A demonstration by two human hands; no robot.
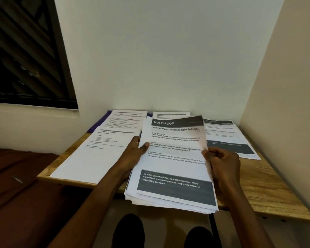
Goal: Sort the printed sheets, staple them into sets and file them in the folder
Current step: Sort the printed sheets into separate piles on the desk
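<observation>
White printed sheets form a thick stack (pixel 170 190) overhanging the wooden surface's (pixel 258 185) near edge. Left hand (pixel 134 149) grips its left side, thumb on top; right hand (pixel 222 161) pinches the top sheet's right edge. Farther back lie four sorted piles (pixel 97 153).

Looks like a room in a home, set up as a small paperwork corner. Plain cream walls (pixel 168 59) meeting at a tight corner, a dark window (pixel 25 51) with a diagonal grille at left. Small wooden counter (pixel 261 178) pushed into that corner, covered with piles of printed sheets (pixel 100 154). Brown fabric-covered bed or couch (pixel 21 176) just beside it, cannot tell which.
</observation>
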